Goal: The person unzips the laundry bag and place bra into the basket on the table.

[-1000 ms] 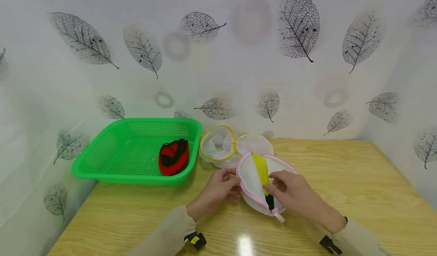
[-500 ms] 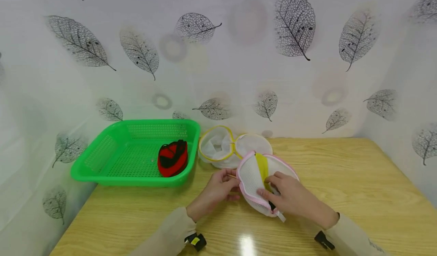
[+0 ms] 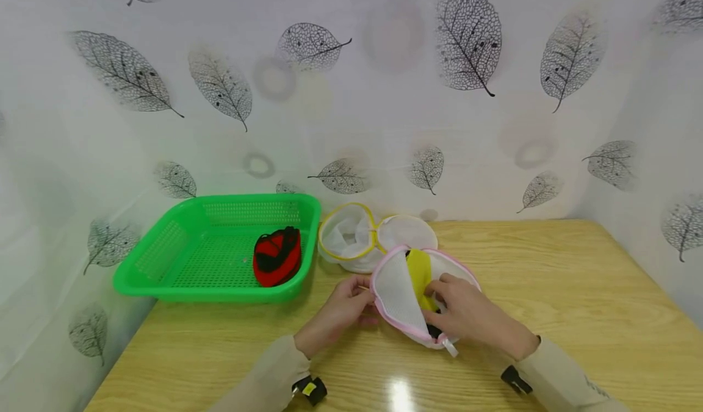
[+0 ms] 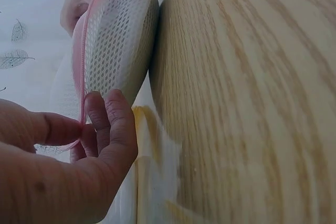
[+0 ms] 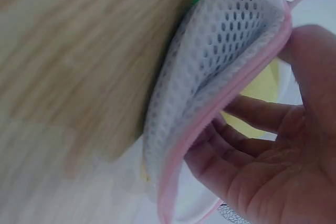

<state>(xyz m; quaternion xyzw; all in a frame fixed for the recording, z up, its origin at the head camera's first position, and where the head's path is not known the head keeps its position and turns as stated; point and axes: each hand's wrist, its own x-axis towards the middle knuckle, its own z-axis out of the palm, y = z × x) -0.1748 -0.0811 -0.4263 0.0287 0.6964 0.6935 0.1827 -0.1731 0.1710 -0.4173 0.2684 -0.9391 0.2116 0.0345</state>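
A white mesh laundry bag point(image 3: 392, 290) with pink edging lies unzipped on the table. My left hand point(image 3: 337, 314) pinches its pink rim point(image 4: 83, 103) between thumb and fingers. Inside the bag lies a soft-looking yellow item point(image 3: 419, 271) with black parts; its exact kind is unclear. My right hand point(image 3: 475, 314) reaches into the bag's mouth, with bent fingers and thumb on either side of this item. In the right wrist view, the fingertips point(image 5: 197, 156) of that hand are partly hidden behind the pink rim.
Behind the bag sits a second white mesh bag point(image 3: 409, 232), open, with yellow edging. A green plastic basket point(image 3: 132, 284) at the left holds a red and black item point(image 3: 280, 265). The wooden table point(image 3: 576, 290) meets a leaf-print curtain point(image 3: 357, 107) at the back.
My left hand has drawn the pink rim slightly leftward, widening the bag's mouth. My right fingers have moved deeper into the bag, and more of the yellow item's width shows.
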